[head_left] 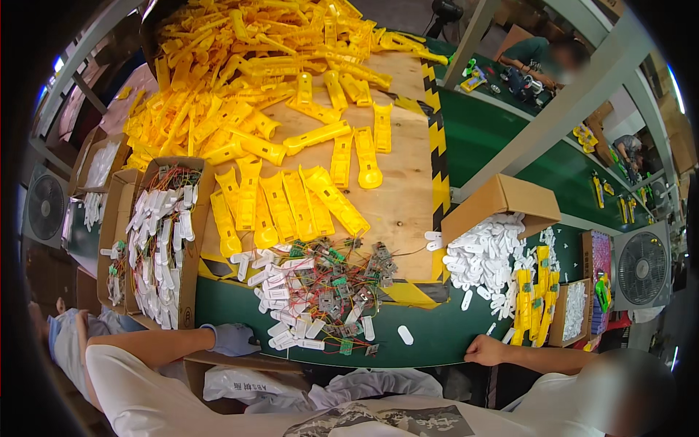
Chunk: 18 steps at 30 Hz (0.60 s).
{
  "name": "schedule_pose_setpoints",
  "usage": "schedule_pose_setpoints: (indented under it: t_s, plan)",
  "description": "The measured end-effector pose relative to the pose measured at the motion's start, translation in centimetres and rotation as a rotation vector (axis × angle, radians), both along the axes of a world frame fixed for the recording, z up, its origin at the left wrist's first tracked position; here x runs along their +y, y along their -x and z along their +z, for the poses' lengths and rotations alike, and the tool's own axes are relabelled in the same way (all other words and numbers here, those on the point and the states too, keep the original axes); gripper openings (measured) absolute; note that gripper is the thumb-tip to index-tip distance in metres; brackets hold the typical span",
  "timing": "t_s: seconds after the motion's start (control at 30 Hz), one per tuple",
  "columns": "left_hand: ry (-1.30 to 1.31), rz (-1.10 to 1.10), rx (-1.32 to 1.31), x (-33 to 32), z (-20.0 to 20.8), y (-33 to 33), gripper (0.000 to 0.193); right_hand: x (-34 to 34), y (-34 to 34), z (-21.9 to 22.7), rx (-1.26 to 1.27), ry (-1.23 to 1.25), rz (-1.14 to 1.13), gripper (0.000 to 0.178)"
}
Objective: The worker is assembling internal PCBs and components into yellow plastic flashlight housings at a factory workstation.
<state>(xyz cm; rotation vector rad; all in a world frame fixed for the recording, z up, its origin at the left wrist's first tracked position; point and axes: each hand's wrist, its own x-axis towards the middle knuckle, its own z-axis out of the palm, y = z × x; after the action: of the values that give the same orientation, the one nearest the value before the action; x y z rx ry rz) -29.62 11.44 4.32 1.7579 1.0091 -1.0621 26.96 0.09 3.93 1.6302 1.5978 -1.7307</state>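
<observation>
My left hand, in a grey glove, rests at the near edge of the green table, beside a carton of white parts; how its fingers lie is not clear. My bare right hand is curled closed on the table's near edge, with nothing visible in it. Between them lies a heap of small circuit boards with thin wires, mixed with white oblong plastic pieces. A single white oblong piece lies apart, nearer my right hand. Beyond the heap, several yellow plastic shells lie with their hollow sides up.
A large pile of yellow shells covers the far wooden board. At left stands a carton of wired white parts. At right, white pieces spill from a tipped carton, near upright yellow shells and a fan. Other people work beyond.
</observation>
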Motion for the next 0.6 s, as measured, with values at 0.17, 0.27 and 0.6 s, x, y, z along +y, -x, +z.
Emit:
schedule_pose_setpoints:
  t_s: [0.17, 0.27, 0.6]
  plan:
    - [-0.054, 0.017, -0.032, -0.9, -0.2, 0.6, 0.056, -0.7, -0.1, 0.1, -0.054, -0.009, -0.021, 0.028]
    - [-0.098, 0.025, -0.055, -0.7, -0.3, 0.4, 0.056, -1.3, 0.0, -0.2, -0.032, -0.136, 0.012, 0.028]
    - [-0.013, 0.050, 0.007, -1.2, -0.4, 0.8, 0.062, 20.2, 16.9, 28.4, 0.043, -1.827, 0.413, 0.018]
